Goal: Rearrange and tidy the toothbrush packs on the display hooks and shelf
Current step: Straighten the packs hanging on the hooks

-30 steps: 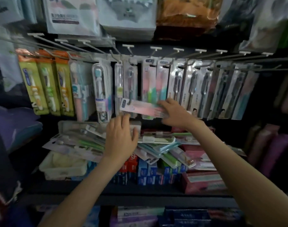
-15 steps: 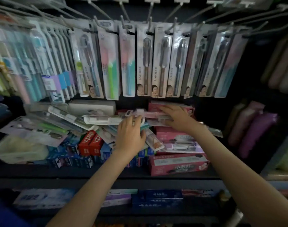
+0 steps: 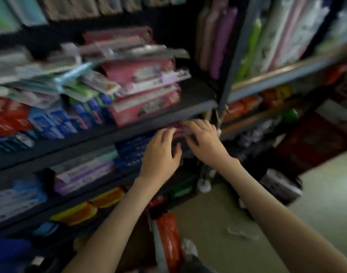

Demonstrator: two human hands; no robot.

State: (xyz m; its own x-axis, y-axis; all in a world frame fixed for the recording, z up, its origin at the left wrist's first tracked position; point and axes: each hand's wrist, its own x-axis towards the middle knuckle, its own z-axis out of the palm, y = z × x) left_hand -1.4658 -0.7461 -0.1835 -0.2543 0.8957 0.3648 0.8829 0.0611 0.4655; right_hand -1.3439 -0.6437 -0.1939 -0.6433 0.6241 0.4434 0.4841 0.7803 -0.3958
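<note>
The picture is blurred. Loose toothbrush packs (image 3: 85, 75) lie heaped on the upper shelf (image 3: 85, 139), above pink boxes (image 3: 145, 103). The bottoms of hanging packs (image 3: 70, 6) show at the top edge. Both my hands are below that shelf, at the right end of the lower one. My left hand (image 3: 160, 154) and my right hand (image 3: 205, 143) have their fingers curled on a pink pack (image 3: 179, 130) held between them. The pack is mostly hidden by my fingers and the shelf edge.
Red (image 3: 9, 117) and blue toothpaste boxes (image 3: 70, 119) line the upper shelf front. Purple boxes (image 3: 84, 172) and blue boxes (image 3: 133, 150) fill the lower shelf. A grey upright post (image 3: 233, 62) and another rack (image 3: 287, 71) stand right. An orange bag (image 3: 168, 233) lies on the floor.
My right hand laid the pastel pack on the heap. Both hands then dropped from the upper shelf to the lower one and took a pink pack. My view swung down and right.
</note>
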